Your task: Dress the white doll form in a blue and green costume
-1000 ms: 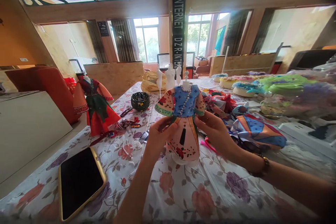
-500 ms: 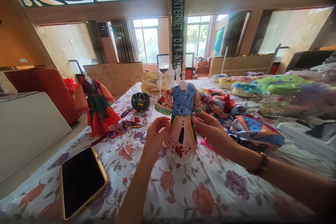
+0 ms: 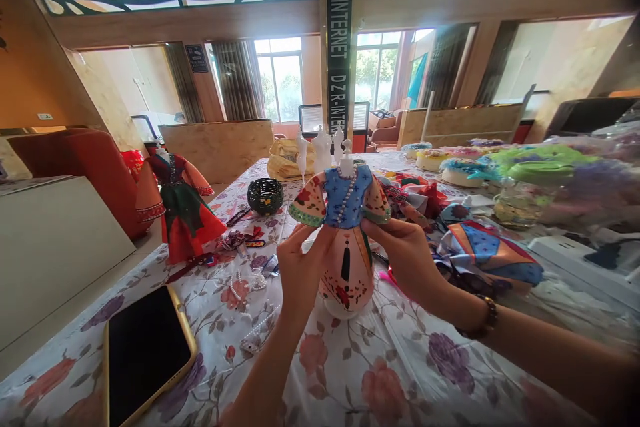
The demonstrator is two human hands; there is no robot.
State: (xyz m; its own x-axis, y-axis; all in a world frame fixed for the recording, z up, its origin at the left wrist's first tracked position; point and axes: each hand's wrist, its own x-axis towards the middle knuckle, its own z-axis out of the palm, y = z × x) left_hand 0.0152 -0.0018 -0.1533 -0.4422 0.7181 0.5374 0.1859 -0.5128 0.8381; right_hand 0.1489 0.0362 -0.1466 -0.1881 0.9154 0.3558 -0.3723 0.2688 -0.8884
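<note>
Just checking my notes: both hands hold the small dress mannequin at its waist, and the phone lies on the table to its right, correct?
No. The head view shows the phone lying to the left of the dress mannequin, not its right. The left hand and right hand do hold it at the waist.

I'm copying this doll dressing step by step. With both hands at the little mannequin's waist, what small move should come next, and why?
Likely tug the hem of the blue top level over the skirt. The left hand and right hand pinch the dressed mannequin at the waist, just under the top, so each grip sits where hem meets skirt.
</note>
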